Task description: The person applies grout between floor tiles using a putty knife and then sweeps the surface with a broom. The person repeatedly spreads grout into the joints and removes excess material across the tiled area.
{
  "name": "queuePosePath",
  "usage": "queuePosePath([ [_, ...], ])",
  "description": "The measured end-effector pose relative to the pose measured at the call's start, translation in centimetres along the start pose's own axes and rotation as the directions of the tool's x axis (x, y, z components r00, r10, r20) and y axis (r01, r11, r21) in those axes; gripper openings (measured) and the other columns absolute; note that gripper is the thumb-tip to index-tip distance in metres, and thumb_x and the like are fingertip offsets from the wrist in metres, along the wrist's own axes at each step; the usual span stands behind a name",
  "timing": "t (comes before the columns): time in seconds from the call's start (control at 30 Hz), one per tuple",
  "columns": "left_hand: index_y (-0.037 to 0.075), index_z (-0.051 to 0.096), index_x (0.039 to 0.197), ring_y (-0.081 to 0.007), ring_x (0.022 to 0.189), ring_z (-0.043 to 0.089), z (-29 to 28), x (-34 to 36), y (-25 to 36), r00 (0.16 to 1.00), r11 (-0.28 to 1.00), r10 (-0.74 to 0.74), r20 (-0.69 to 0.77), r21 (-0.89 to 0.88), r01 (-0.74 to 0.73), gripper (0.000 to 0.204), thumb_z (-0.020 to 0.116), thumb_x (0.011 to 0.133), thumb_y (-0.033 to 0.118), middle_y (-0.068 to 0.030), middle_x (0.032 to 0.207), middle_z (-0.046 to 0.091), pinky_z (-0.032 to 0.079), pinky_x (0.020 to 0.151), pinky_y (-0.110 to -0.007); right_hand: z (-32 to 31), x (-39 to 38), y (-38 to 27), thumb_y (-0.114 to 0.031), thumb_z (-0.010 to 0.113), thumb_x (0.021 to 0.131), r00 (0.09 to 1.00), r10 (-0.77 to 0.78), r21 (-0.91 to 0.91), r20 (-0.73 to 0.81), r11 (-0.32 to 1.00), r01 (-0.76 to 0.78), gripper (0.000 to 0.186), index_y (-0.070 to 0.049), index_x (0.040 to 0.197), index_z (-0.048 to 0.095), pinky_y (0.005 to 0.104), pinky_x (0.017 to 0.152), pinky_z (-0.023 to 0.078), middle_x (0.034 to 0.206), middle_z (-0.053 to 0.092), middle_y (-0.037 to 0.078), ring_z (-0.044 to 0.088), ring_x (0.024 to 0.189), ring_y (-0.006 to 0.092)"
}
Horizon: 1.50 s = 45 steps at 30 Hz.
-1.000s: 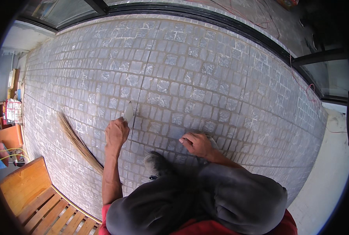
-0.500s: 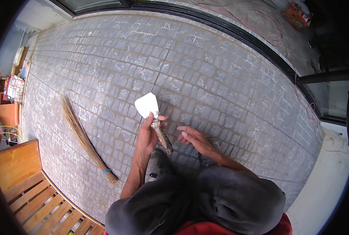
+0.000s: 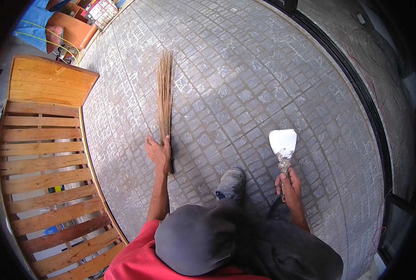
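Observation:
A stick broom, a bundle of thin brown sticks, lies on the grey stone-patterned floor ahead and to the left. Over its near, bound end reaches my left hand, fingers spread, with the thumb side against the sticks; it has not closed round them. My right hand is wrapped round the worn handle of a putty knife. The wide whitish blade points away from me, above the floor.
A slatted wooden bed frame with a headboard stands along the left. Beyond it are a blue tarp and a white printed sack. A black door track curves along the right. My dusty shoe is on the floor between my hands.
The putty knife has passed from my left hand to my right. My left hand has moved to the broom. My view has turned left, bringing more of the bed frame in.

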<state>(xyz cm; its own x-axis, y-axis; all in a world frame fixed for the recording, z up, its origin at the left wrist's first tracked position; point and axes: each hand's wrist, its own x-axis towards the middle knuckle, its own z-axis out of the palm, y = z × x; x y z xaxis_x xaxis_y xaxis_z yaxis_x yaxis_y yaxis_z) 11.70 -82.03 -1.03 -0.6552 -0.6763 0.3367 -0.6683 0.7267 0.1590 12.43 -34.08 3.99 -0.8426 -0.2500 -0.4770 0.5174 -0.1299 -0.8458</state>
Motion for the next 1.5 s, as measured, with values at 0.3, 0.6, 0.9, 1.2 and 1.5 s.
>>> queuePosePath([
  [0.3,-0.004,0.061,0.104,-0.0337,0.093,0.059,1.7,-4.9,-5.2,0.971,0.992,0.072,0.230,-0.116,-0.046,0.057,0.074,0.085,0.048,-0.0203,0.095,0.060,0.047,0.081,-0.047,-2.2,0.8,-2.2,-0.021,0.054,0.104,0.998,0.044,0.036,0.036,0.998,-0.045,0.024,-0.001,0.117,0.054,0.0233,0.052,0.041,0.079,0.058,0.003,0.051,0.058,0.0076],
  [0.6,-0.001,0.051,0.132,-0.0270,0.071,0.062,-10.4,-9.0,1.2,0.811,0.766,0.467,0.353,-0.620,-0.171,0.050,0.069,0.094,0.027,-0.0136,0.084,0.064,0.051,0.065,-0.043,-6.9,3.3,-4.4,-0.022,0.058,0.103,0.966,0.201,-0.069,0.164,0.979,-0.193,0.023,0.000,0.108,0.059,0.0228,0.041,0.037,0.069,0.057,0.002,0.048,0.045,0.0055],
  [0.9,0.005,0.057,0.132,-0.0254,0.071,0.060,-11.4,-5.8,-1.9,0.831,0.912,0.302,0.468,-0.395,-0.109,0.045,0.069,0.094,0.027,-0.0153,0.087,0.065,0.048,0.064,-0.040,-3.8,5.3,-8.7,-0.029,0.063,0.098,0.878,-0.205,-0.661,0.432,0.591,0.463,0.048,-0.002,0.137,0.055,0.0385,0.057,0.048,0.074,0.060,0.011,0.058,0.061,0.0172],
  [1.2,0.002,0.058,0.131,-0.0199,0.072,0.060,-15.0,-7.8,0.0,0.907,0.873,0.165,0.387,-0.485,0.048,0.045,0.070,0.095,0.027,-0.0090,0.088,0.066,0.050,0.064,-0.034,-0.9,7.2,-9.3,-0.016,0.066,0.091,0.773,-0.541,-0.937,0.330,-0.089,0.337,0.053,-0.014,0.143,0.055,0.0398,0.061,0.045,0.092,0.051,0.011,0.059,0.082,0.0275],
  [1.5,0.002,0.056,0.131,-0.0193,0.062,0.054,-10.9,-9.1,0.9,0.786,0.876,0.143,0.601,-0.446,0.182,0.047,0.070,0.095,0.030,-0.0099,0.075,0.063,0.045,0.058,-0.035,-5.5,4.9,-12.0,-0.024,0.062,0.099,0.698,-0.651,-0.786,-0.300,0.583,0.206,0.041,-0.005,0.136,0.059,0.0313,0.058,0.044,0.083,0.059,0.006,0.056,0.067,0.0194],
])
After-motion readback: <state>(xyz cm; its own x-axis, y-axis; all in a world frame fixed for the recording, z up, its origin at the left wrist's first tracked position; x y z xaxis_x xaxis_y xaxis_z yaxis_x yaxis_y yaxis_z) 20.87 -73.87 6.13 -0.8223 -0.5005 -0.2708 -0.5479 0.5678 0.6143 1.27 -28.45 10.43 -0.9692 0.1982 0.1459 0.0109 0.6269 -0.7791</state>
